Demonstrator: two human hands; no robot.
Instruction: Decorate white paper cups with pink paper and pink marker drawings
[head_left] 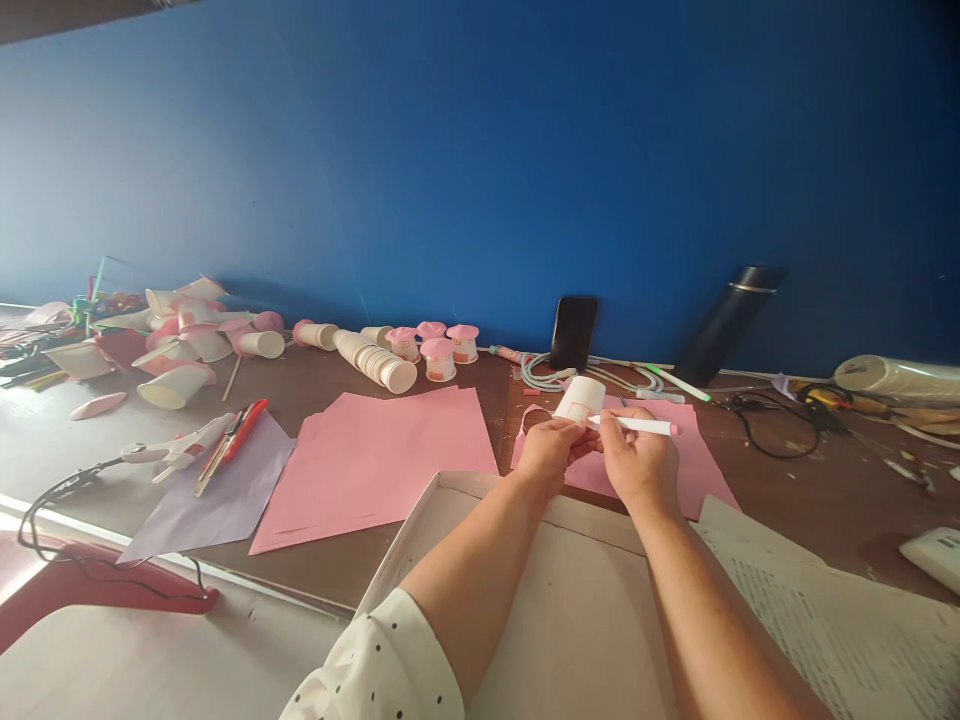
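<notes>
My left hand is closed on the lower part of a white paper cup, which is tilted with its base up. Pink lines are drawn on the cup's side. In my right hand is a white marker with a pink end, its tip close to the cup's side; whether it touches I cannot tell. Under my hands lies pink paper, with a curled pink strip beside the cup. Several finished-looking cups with pink scalloped tops stand farther left.
Pink sheets, stacked cups, a red utility knife and a glue gun lie left. A phone and black bottle lean against the blue wall. A shallow white box sits under my forearms; printed paper lies right.
</notes>
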